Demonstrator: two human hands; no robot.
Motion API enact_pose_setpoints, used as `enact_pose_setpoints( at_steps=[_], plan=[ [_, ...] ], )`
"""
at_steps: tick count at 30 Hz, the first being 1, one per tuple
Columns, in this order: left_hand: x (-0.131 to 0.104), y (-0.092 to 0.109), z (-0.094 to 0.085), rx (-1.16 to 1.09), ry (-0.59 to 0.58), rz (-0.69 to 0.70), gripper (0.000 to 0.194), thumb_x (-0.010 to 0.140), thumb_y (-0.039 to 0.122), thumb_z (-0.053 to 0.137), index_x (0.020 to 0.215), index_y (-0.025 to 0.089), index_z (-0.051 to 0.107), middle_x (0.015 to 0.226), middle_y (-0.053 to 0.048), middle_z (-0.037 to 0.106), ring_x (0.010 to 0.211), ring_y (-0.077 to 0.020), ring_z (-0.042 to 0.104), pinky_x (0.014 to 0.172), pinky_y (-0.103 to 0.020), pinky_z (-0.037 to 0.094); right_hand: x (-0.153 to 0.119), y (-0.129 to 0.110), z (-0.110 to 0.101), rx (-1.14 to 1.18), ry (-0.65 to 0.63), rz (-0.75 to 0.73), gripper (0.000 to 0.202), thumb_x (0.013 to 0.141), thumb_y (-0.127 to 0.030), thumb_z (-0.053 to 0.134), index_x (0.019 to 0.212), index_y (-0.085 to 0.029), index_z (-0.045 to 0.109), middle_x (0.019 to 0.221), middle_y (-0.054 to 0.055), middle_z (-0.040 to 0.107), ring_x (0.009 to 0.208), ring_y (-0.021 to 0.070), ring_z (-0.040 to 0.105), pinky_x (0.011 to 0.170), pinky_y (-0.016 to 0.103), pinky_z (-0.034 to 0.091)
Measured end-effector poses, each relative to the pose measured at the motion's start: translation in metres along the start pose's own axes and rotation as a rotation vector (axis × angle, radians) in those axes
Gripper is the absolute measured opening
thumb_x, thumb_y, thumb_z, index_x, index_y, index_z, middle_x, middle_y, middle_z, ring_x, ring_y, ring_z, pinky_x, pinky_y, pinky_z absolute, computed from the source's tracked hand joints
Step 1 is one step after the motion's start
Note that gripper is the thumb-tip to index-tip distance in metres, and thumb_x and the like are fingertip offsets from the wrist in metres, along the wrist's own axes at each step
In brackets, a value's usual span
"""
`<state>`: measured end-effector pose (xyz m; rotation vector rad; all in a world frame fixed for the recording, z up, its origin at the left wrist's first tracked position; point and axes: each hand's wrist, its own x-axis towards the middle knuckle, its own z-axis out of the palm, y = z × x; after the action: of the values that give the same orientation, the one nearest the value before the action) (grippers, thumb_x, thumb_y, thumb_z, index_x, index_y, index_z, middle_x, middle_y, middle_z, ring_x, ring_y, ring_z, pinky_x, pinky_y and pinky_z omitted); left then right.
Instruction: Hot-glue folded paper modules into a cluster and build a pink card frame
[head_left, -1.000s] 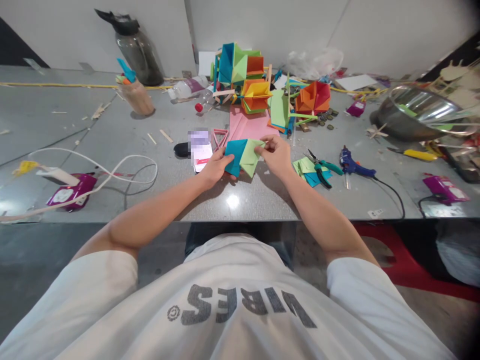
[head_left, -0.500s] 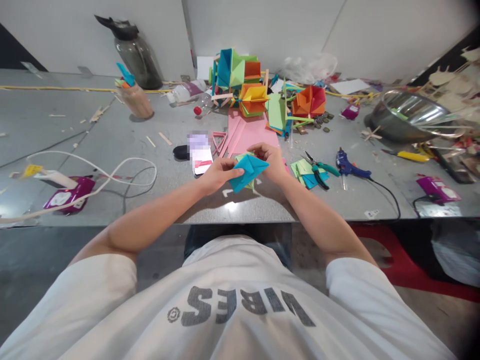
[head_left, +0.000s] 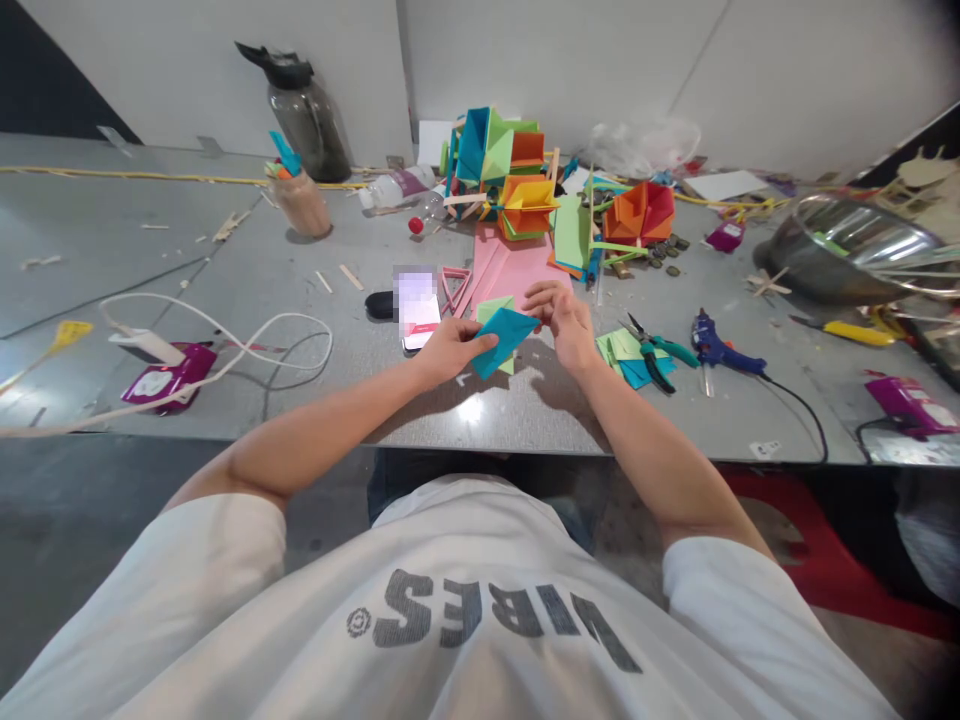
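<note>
My left hand (head_left: 450, 348) pinches a folded blue paper (head_left: 504, 340) at its left edge, thumb on top, above the front of the table. Light green paper (head_left: 493, 305) shows behind and below the blue one; whether it is held too is unclear. My right hand (head_left: 564, 322) is at the blue paper's right tip, fingers bent and apart, gripping nothing that I can see. A pink sheet (head_left: 525, 265) lies beyond my hands. A phone (head_left: 418, 305) lies to the left, and green and blue paper pieces (head_left: 626, 355) to the right.
Teal-handled pliers (head_left: 660, 355) and a blue glue gun (head_left: 724, 345) lie at the right, near a metal bowl (head_left: 832, 260). Colourful paper structures (head_left: 510, 165) stand at the back. A white cable (head_left: 292, 318) loops across the left, beside a wooden cup (head_left: 304, 208).
My right hand has drawn back slightly from the blue paper and its fingers have spread. The paper has turned a little in my left hand, and the camera view has shifted.
</note>
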<state>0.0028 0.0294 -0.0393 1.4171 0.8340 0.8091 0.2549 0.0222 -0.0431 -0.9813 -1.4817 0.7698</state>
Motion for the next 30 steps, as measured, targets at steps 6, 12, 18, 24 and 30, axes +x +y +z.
enact_pose_setpoints(
  at_steps=[6,12,18,24,30],
  plan=[
    [0.000,-0.004,-0.002,0.052,-0.041,0.084,0.044,0.095,0.053,0.093,0.076,0.016,0.080,0.068,-0.001,0.065,0.063,-0.0114,0.054,0.061,-0.027,0.041,-0.002,0.003,-0.001,-0.139,-0.116,-0.034,0.045,0.087,-0.069,0.099,0.098,-0.028,0.082,0.146,0.012,0.075,0.133,0.0335,0.074,0.111,0.054,0.063],
    [0.000,-0.013,-0.001,-0.376,-0.251,-0.151,0.052,0.103,0.070,0.087,0.110,0.018,0.089,0.113,-0.016,0.091,0.095,-0.0293,0.086,0.079,-0.038,0.070,-0.003,-0.005,0.000,-0.067,-0.182,0.002,0.033,0.090,-0.058,0.096,0.093,-0.031,0.079,0.146,0.010,0.076,0.140,0.0358,0.071,0.129,0.062,0.056],
    [-0.001,-0.016,-0.005,-0.456,-0.483,-0.197,0.055,0.097,0.068,0.094,0.126,0.020,0.092,0.130,-0.018,0.094,0.120,-0.0344,0.091,0.100,-0.042,0.074,-0.006,-0.011,0.001,-0.007,-0.241,0.022,0.045,0.090,-0.072,0.096,0.093,-0.031,0.078,0.147,0.010,0.077,0.145,0.0364,0.069,0.134,0.063,0.053],
    [-0.002,-0.016,-0.003,-0.492,-0.468,-0.218,0.055,0.096,0.064,0.091,0.128,0.020,0.089,0.124,-0.018,0.094,0.110,-0.0340,0.092,0.088,-0.041,0.075,-0.015,-0.018,0.009,-0.121,-0.178,-0.041,0.042,0.098,-0.072,0.091,0.102,-0.032,0.081,0.149,0.011,0.077,0.149,0.0369,0.070,0.134,0.064,0.054],
    [-0.002,-0.017,-0.006,-0.610,-0.338,-0.219,0.055,0.103,0.058,0.079,0.136,0.014,0.083,0.121,-0.019,0.092,0.112,-0.0337,0.090,0.091,-0.045,0.076,0.003,-0.042,-0.065,-0.459,0.211,-0.285,0.026,0.110,-0.053,0.083,0.123,-0.031,0.083,0.151,0.013,0.079,0.144,0.0341,0.076,0.118,0.057,0.064]
  ],
)
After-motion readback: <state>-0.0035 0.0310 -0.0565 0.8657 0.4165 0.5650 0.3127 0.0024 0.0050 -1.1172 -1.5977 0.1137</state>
